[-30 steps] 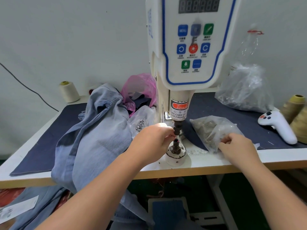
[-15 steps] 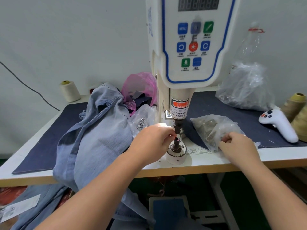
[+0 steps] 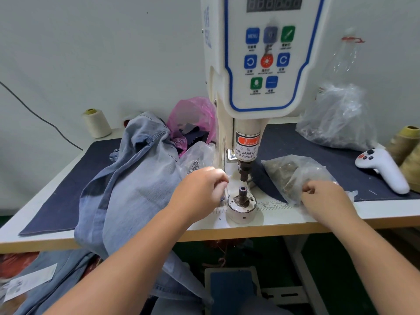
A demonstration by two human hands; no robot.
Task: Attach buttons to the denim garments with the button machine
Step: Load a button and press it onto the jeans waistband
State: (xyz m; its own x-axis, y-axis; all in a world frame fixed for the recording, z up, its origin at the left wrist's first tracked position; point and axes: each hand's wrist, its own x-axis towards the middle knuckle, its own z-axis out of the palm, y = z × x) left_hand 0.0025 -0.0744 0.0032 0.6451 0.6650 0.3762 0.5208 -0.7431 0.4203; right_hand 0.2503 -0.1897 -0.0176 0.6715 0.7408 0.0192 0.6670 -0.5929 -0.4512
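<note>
The white button machine stands mid-table, its upper punch raised above the lower die; nothing lies between them. A light-blue denim garment is heaped to the left and hangs over the table's front edge. My left hand hovers just left of the die, fingers curled, thumb against forefinger; nothing shows in them. My right hand pinches the near end of a clear bag of brass buttons to the right of the die.
A small clear bag of silver parts and a pink bag sit left of the machine. At the right are a large clear bag, a white controller and thread cones. A foot pedal lies below.
My left hand has drawn back to the left, away from the upper punch that its fingertips touched before. My right hand stays on the button bag.
</note>
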